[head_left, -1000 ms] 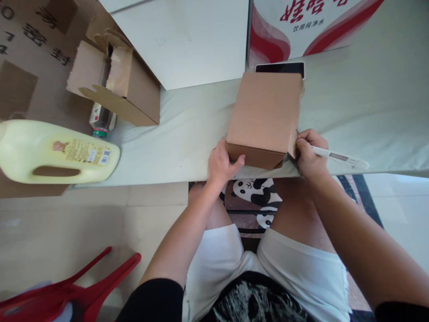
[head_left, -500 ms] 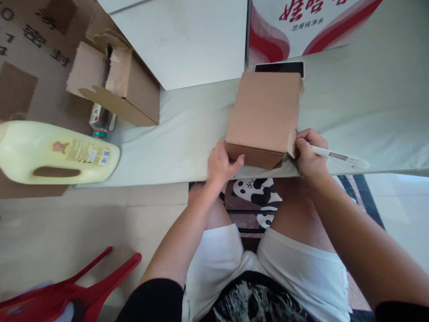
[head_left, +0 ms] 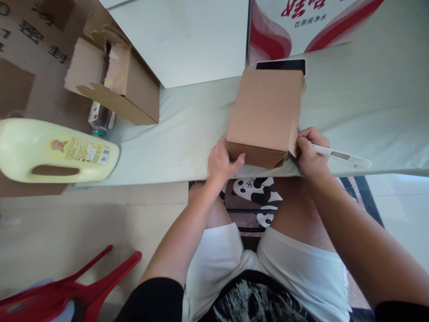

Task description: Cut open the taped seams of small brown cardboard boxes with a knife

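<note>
on pale cloth (head_left: pixel 187 134), brown carton (head_left: pixel 266 107) — left hand (head_left: pixel 221 163) holding its near left corner, right hand (head_left: pixel 312 152) clasping slim white tool (head_left: pixel 350 158) at its right edge

The left arm (head_left: pixel 177 232) is extended forward and angled inward; the right arm (head_left: pixel 358 228) is likewise extended, slanted inward from the opposite side. The left wrist (head_left: pixel 215 181) and right wrist (head_left: pixel 318 175) are held nearly straight. At the left grip (head_left: pixel 221 162), the thumb is spread toward the right and the fingers are partly hidden. The right grip (head_left: pixel 313 151) is closed, fingers curled, thumb brought against the index finger.
</note>
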`<state>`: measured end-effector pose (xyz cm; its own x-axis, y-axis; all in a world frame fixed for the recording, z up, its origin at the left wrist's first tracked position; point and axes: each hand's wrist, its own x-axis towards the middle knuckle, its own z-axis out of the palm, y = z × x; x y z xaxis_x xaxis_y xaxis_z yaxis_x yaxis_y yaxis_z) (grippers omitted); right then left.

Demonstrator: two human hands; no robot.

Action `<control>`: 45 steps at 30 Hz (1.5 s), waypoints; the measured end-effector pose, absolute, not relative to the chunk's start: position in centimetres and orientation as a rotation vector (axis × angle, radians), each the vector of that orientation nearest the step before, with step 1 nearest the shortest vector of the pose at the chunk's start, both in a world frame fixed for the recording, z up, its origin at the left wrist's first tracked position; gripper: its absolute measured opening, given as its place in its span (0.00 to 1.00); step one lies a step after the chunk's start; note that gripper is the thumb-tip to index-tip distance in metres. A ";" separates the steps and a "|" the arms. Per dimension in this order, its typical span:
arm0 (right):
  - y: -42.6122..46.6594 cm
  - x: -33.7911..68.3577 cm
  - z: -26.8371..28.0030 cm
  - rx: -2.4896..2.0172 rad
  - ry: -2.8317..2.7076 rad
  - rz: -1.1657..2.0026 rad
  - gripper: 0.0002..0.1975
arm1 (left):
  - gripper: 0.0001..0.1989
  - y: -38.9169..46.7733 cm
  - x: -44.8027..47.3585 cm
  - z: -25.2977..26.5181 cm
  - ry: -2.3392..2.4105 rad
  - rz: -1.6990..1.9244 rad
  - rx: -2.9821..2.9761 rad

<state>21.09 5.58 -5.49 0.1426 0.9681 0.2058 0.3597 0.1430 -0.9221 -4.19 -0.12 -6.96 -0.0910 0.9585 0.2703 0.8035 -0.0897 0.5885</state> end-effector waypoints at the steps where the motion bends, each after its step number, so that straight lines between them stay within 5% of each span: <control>1: 5.6 21.1 -5.5 -1.405 -1.400 0.756 0.08 | 0.35 -0.1 -4.2 -7.0 1.941 0.947 1.938; 45: 5.7 21.1 -5.8 -1.393 -1.380 0.733 0.07 | 0.38 0.0 -4.2 -7.0 1.944 0.944 1.993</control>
<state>21.13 5.66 -5.81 0.1643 0.9612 0.2216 0.3542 0.1522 -0.9227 -4.18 -0.03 -7.03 -0.0695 0.9519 0.2984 0.8232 -0.1142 0.5561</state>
